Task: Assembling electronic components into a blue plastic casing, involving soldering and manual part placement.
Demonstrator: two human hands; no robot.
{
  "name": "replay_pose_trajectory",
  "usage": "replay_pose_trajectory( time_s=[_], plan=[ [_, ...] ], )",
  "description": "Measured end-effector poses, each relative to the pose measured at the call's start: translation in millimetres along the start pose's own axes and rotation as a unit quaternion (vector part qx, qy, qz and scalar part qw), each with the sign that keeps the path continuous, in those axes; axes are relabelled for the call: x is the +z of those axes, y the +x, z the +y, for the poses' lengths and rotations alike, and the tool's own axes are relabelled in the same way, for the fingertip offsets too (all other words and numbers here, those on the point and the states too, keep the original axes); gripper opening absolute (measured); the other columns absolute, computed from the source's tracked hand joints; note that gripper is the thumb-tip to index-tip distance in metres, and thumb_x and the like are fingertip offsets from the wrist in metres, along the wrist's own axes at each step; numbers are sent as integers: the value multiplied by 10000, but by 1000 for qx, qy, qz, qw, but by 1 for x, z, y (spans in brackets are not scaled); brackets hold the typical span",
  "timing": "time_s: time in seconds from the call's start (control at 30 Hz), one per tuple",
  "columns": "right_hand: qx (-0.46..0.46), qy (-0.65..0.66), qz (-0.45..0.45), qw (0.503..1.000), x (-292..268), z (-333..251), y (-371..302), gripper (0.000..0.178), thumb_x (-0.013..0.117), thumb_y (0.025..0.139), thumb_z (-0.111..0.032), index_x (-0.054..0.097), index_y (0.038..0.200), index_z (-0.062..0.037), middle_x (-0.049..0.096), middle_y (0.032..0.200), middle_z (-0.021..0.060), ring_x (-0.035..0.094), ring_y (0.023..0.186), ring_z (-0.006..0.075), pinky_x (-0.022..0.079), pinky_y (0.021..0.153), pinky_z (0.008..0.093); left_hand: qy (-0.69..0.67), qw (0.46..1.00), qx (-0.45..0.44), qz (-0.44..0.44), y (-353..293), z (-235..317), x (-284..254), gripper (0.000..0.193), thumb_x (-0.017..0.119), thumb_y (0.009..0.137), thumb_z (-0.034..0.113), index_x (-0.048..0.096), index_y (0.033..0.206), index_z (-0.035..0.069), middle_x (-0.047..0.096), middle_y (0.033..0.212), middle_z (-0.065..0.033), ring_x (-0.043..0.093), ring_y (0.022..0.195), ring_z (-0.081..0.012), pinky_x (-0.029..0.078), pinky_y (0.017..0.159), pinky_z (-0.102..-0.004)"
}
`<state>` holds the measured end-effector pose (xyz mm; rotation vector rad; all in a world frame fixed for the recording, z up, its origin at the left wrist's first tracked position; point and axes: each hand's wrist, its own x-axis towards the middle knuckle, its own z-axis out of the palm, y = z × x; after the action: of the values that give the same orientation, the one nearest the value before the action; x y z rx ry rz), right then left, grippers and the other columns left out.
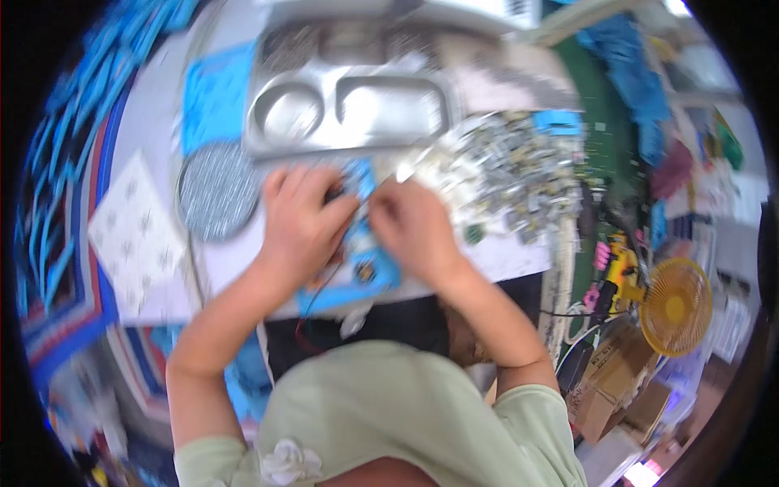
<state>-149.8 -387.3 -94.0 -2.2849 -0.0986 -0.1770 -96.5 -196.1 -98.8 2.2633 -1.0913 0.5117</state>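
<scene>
My left hand point(302, 213) is over the worktable, its thumb and fingers closed around something small and dark, too blurred to name. My right hand point(412, 229) is just to the right of it, fingers curled together; whatever they hold is hidden. Beneath and between both hands lies a blue sheet or pad point(375, 273) with a small dark round part point(365, 271) on it. A thin dark wire point(323, 286) runs from below my left hand toward the table's front edge.
Beyond my hands stands a compartmented metal tray point(349, 148). A grey round pad point(217, 192) lies left. A heap of small metal and white parts point(519, 174) spreads right. Farther right are a yellow basket point(675, 307), a yellow tool point(623, 268) and a cardboard box point(608, 377).
</scene>
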Motion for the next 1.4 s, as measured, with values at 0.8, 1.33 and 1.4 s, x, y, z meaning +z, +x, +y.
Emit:
replay_pose_trajectory(
  time_s=[0.8,1.33,1.4],
  plan=[
    [388,-462,-21,797,-356,401,338,527,462,1011,-148,485,1535,-98,290,1681,149,426,1465,399,406,1177,498,19,989,14,-144,3,-1,-14,419,817,556,120,746,966,172,552,1091,-51,499,947,-286,360,830,-494],
    [182,-402,-142,886,-435,291,172,315,696,898,-209,736,1106,26,694,1137,200,674,1008,327,546,897,412,42,996,24,-80,8,4,-8,339,795,665,62,712,987,129,592,1120,-97,549,1004,-330,392,879,-493],
    [161,-250,-49,954,-436,241,138,309,739,857,-201,749,1060,31,759,936,143,719,726,250,572,682,379,44,996,29,-73,8,4,-9,310,788,677,61,711,970,128,604,1115,-97,557,1004,-330,396,889,-495]
  ],
)
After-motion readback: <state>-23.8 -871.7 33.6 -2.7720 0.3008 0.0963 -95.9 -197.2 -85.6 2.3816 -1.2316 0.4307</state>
